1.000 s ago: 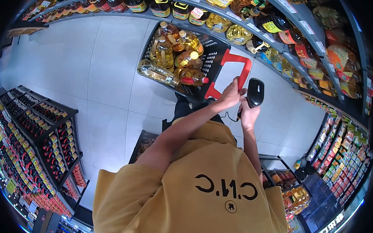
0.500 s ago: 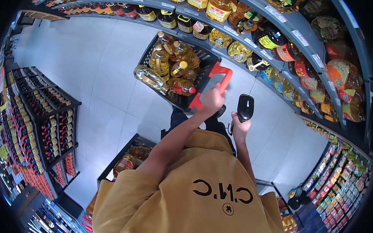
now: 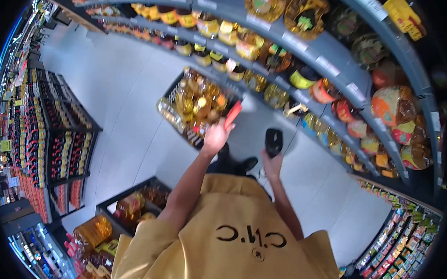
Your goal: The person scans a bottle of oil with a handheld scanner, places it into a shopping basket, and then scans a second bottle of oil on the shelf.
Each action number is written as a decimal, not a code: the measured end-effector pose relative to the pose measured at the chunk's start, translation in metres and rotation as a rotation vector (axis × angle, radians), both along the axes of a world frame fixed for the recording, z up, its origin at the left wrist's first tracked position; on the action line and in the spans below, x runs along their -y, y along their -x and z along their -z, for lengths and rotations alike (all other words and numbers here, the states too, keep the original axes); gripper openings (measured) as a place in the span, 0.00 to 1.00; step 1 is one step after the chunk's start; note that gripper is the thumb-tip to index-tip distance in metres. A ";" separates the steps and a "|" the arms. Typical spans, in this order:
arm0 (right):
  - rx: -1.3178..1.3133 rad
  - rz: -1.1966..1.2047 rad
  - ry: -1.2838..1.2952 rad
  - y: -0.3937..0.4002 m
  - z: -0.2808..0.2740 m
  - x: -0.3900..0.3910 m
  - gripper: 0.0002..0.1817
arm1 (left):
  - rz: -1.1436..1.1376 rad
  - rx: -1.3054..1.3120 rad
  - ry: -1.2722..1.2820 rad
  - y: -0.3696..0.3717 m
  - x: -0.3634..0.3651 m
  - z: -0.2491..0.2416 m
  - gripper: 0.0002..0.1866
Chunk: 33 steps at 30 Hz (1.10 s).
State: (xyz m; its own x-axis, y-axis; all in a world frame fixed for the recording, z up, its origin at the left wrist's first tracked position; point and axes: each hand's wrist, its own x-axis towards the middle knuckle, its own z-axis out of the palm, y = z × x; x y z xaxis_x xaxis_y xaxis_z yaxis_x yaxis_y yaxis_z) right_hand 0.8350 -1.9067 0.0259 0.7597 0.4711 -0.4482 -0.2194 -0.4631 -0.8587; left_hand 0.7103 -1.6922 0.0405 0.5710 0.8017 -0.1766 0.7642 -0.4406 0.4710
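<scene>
My left hand [image 3: 216,137] is wrapped round the red handle [image 3: 233,115] of a black shopping basket [image 3: 172,87]. Several bottles of golden cooking oil [image 3: 187,105] fill the basket, and a clear bottle [image 3: 170,112] lies along its left side. On the right, my right hand [image 3: 272,164] grips a black handheld barcode scanner [image 3: 274,141], its head pointing away from me. Motion blur softens the picture around both hands.
Shelves [image 3: 307,46] of oil bottles curve along the front and right. A rack of dark bottles [image 3: 66,137] stands at left, and another bin of oil bottles [image 3: 131,205] is beside my left elbow. Packets fill a shelf [image 3: 398,242] at lower right.
The basket, still held by its handle, appears lower and further left. My right hand with the scanner has also shifted left and down. The whole view has swung, showing more upper shelf.
</scene>
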 end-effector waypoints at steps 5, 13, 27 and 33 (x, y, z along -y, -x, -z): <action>0.218 -0.043 -0.024 0.002 0.002 0.000 0.19 | -0.024 0.104 0.022 0.002 -0.002 0.019 0.25; 0.152 -0.057 -0.035 -0.054 0.017 0.000 0.20 | -0.005 -0.045 0.479 0.007 -0.019 0.003 0.34; 0.041 -0.210 0.013 -0.098 -0.012 -0.038 0.18 | -0.196 -0.076 0.608 0.011 -0.011 0.002 0.47; 0.038 -0.279 0.044 -0.113 -0.014 -0.038 0.16 | -0.190 -0.109 0.584 0.007 -0.008 0.000 0.47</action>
